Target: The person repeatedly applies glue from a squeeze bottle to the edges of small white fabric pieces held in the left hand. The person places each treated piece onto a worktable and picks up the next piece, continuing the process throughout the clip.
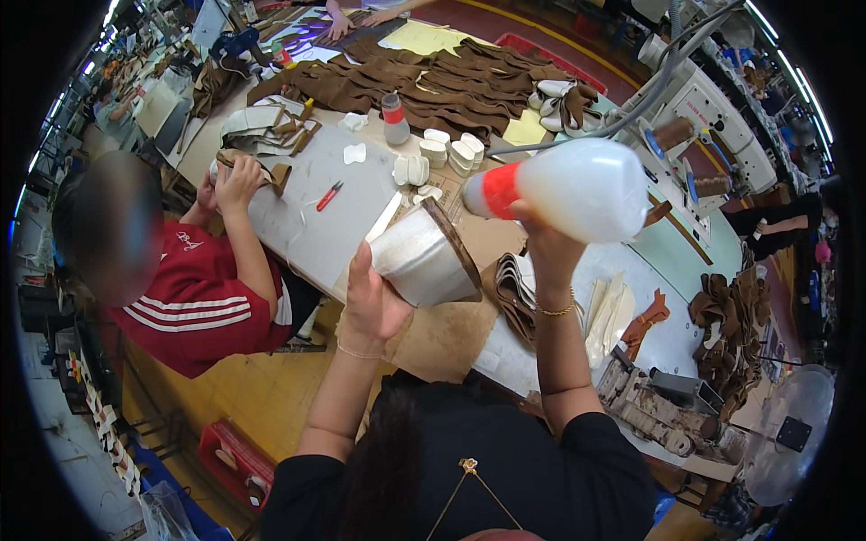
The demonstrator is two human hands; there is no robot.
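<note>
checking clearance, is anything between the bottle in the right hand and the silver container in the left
Nothing visible stands between the bottle in the right hand and the silver container in the left hand; brown cardboard shows beyond the gap.

White strip lights (762, 21) glow beyond a grey worktable (280, 212) and yellow floor (280, 388).

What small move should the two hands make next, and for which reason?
Probably the left hand should steady the cup while the right hand eases the bottle slightly toward its rim. The cup is tilted, its wide rim facing the bottle's side, and the bottle's narrow end points left, near that rim. Whether anything is flowing cannot be seen.
</note>
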